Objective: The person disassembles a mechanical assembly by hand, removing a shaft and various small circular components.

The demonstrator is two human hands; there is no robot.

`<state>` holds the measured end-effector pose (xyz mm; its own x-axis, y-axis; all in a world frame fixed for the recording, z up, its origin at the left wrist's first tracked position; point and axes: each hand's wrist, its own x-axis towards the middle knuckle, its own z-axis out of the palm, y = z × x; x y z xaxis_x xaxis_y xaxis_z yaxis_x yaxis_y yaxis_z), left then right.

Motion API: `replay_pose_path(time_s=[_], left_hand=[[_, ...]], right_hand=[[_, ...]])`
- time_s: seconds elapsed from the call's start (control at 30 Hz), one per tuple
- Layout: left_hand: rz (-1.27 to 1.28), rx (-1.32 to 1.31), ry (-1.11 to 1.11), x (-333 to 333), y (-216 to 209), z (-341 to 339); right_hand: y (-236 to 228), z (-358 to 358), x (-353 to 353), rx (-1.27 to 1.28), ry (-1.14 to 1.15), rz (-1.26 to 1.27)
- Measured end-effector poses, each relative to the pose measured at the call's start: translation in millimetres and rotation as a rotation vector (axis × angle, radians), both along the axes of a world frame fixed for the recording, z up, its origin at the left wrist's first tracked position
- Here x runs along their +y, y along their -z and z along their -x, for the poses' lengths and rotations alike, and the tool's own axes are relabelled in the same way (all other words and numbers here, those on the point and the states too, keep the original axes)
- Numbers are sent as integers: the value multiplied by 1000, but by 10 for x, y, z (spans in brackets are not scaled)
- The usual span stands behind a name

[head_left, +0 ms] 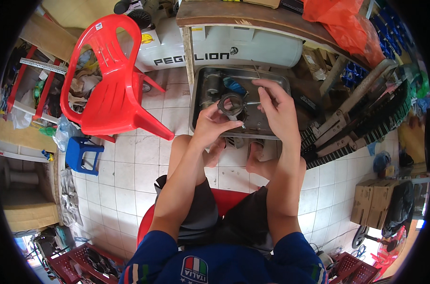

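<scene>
My left hand [211, 124] grips a dark, round, hollow metal part [231, 105] above the tray, its ring-shaped opening facing up. Thumb and fingers are closed around its sides. To its right, my right hand [277, 105] hovers with the index finger stretched out and the thumb apart; I make out nothing between them. A thin light bar [253, 102] shows between the part and this hand; whether the hand touches it I cannot tell. Below lies a metal tray [193, 113] with a dark cylindrical part [213, 84] and a blue item [234, 85] in it.
A red plastic chair [108, 99] and a blue stool [82, 155] stand left on the tiled floor. Behind the tray are a wooden bench [243, 15] and a large grey tank [163, 45]. Long dark toothed bars [361, 142] lean at right, near cardboard boxes [373, 203].
</scene>
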<state>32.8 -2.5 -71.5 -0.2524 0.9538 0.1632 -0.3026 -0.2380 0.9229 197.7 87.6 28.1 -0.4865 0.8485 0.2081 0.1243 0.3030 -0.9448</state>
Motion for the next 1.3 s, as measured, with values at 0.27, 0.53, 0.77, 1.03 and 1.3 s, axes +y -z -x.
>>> replay_pose_path(time_s=[0.27,0.53,0.77,1.03,1.3], left_hand=[[-38,-40,-18,23,31,26],[-35,-38,-15,16,-12,21],[-28,-10,-57,22,34,43],[-32,-29,-54,22,8,27],[-40,-20,-61,31,32,27]], right_hand=[[-2,-70,56,206,-77,-71],[-6,-120,69,154,-98,7],[-30,70,-50,-28,16,-52],[-18,-77,50,222,-124,-49],[31,15,22,111,-31,-86]])
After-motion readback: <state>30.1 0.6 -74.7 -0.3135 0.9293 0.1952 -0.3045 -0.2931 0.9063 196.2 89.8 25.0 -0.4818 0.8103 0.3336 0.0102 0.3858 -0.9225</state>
